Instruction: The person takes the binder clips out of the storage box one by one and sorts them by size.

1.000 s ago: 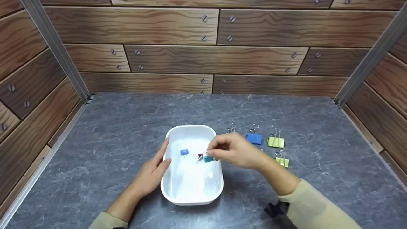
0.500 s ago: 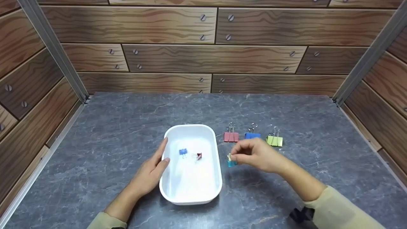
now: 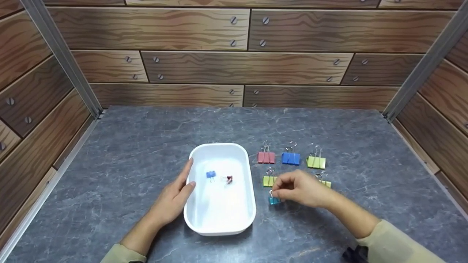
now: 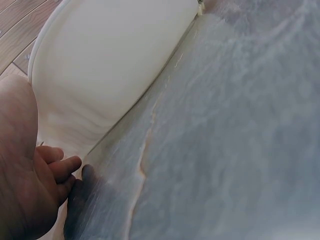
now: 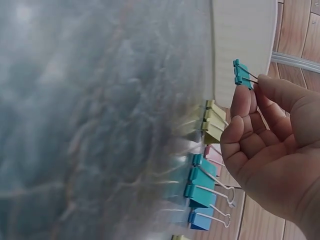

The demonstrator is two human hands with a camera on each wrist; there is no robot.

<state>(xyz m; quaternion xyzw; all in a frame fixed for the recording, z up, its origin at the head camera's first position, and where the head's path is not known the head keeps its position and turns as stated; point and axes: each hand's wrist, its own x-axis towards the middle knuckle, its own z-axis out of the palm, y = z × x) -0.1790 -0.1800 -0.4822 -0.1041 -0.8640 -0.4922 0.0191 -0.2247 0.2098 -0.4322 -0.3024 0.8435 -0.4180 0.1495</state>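
In the head view my right hand (image 3: 303, 188) pinches a small teal binder clip (image 3: 274, 201) by its wire handles; the right wrist view shows this teal clip (image 5: 242, 74) raised between thumb and fingertips. It is just off the right side of a white plastic tub (image 3: 220, 212). Inside the tub lie a small blue binder clip (image 3: 211, 174) and a small red binder clip (image 3: 229, 179). My left hand (image 3: 170, 199) rests against the tub's left wall, its fingers fairly straight and the thumb at the rim.
Larger binder clips stand right of the tub: pink (image 3: 266, 157), blue (image 3: 291, 159) and lime (image 3: 316, 162) behind, lime (image 3: 269, 181) and another lime (image 3: 326, 184) in front. A large teal clip (image 5: 201, 182) shows in the right wrist view. Wood-patterned panels (image 3: 204, 65) enclose the table.
My right hand has carried the teal clip out from over the tub, rightward and then nearer the front edge. The left hand and the tub stay in place.
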